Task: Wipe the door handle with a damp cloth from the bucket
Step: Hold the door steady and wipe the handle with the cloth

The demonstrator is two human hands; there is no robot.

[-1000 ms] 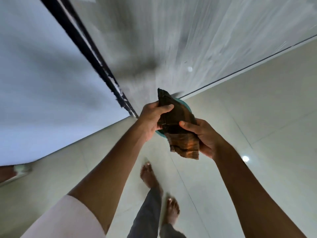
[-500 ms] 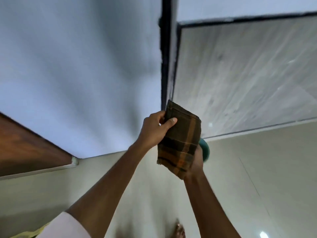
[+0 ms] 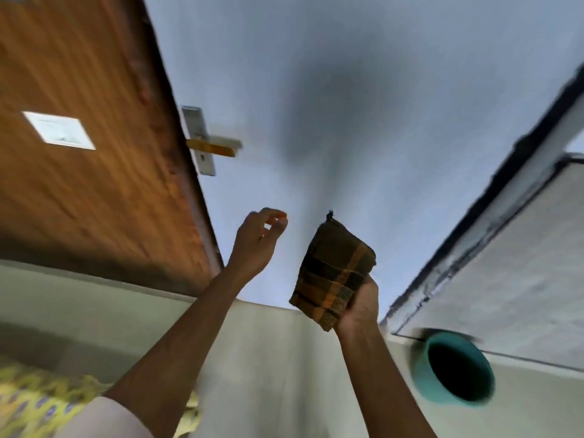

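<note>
A folded brown-and-orange checked cloth is held upright in my right hand, which grips its lower edge in the middle of the view. My left hand is raised just left of the cloth, fingers loosely curled and apart, holding nothing. Up and to the left, a silver and gold door handle on a silver plate sticks out from the edge of a brown wooden door. A teal bucket stands on the floor at the lower right, its inside dark.
A pale blue wall fills the centre behind the hands. A grey marbled panel with a black frame is on the right. Yellow patterned fabric lies at the lower left. The floor is pale tile.
The view has swung left, bringing the wooden door and handle into sight. My left hand has let go of the cloth and moved away to the left; my right hand alone holds it.
</note>
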